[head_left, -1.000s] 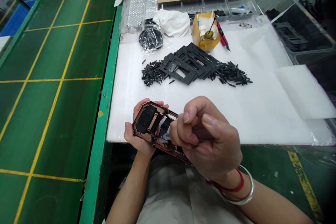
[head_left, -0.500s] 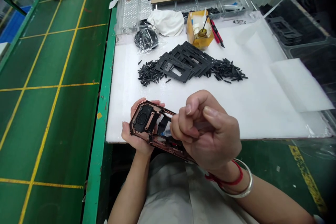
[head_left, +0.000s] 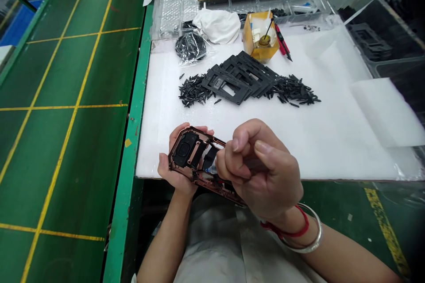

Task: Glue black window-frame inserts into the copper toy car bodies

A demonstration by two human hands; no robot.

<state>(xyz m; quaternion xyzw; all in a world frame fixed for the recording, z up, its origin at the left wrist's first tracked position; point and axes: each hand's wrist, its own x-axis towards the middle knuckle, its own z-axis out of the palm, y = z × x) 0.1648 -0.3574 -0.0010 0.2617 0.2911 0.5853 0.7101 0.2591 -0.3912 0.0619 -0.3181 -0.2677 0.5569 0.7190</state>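
My left hand [head_left: 175,172] cradles a copper-coloured metal phone frame [head_left: 199,159] from below, its fingers curling up around the far edge. A black speaker module [head_left: 184,149] sits in the frame's upper end. My right hand [head_left: 262,168] is pinched shut around a small applicator with a clear bluish tip [head_left: 210,169]. That tip rests inside the frame's open middle, touching or almost touching a black part. The right hand hides the lower part of the frame.
A white foam sheet [head_left: 308,154] lies on the green bench [head_left: 139,97], bearing stacked black plastic frames [head_left: 232,82] and two heaps of small black strips [head_left: 292,90]. Behind stand a yellow box with a brush [head_left: 260,37], a red-handled tool [head_left: 282,42] and a clear tray [head_left: 172,9].
The view has shifted slightly with my head. Both hands stay nearly in place, and the applicator tip remains in the frame's opening.
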